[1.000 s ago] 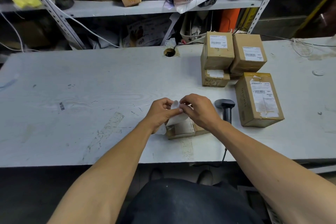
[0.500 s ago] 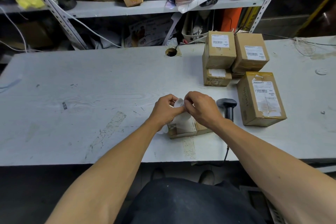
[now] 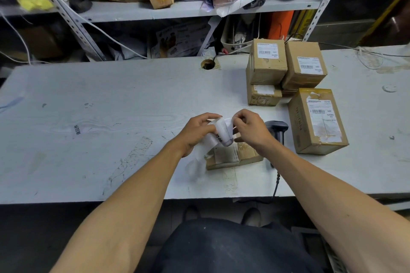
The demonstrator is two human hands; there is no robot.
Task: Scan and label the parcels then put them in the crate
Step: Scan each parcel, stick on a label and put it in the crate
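Label peeling is what's going on here, pretty sure. Both hands are up just above the small flat brown cardboard parcel point(image 3: 233, 155), working a curled white paper label strip point(image 3: 218, 134) between them. The left hand point(image 3: 196, 133) pinches the strip from its left side with curled fingers, and the right hand point(image 3: 250, 129) pinches the top right edge between thumb and fingertip, so both are clamped on the same bit of paper. A loose tail of the strip hangs down and to the left, over the parcel's left end.

Key thing for the next move: the parcel lies directly under and slightly toward the person from the pinch, long axis running left to right, tilted a little. So the label just has to go straight down. The two hands look about equally near, the right one sitting more over the parcel's middle.

The black handheld barcode scanner point(image 3: 277, 131) rests just beside the right wrist, cable trailing off the near edge. The scuffed pale grey table top point(image 3: 111, 106) has plenty of room to the left. Four more brown cardboard boxes with printed white labels point(image 3: 317, 119) sit to the right and back, well apart from the hands. The cluttered metal shelf point(image 3: 155, 13) runs behind. No crate that I can see.
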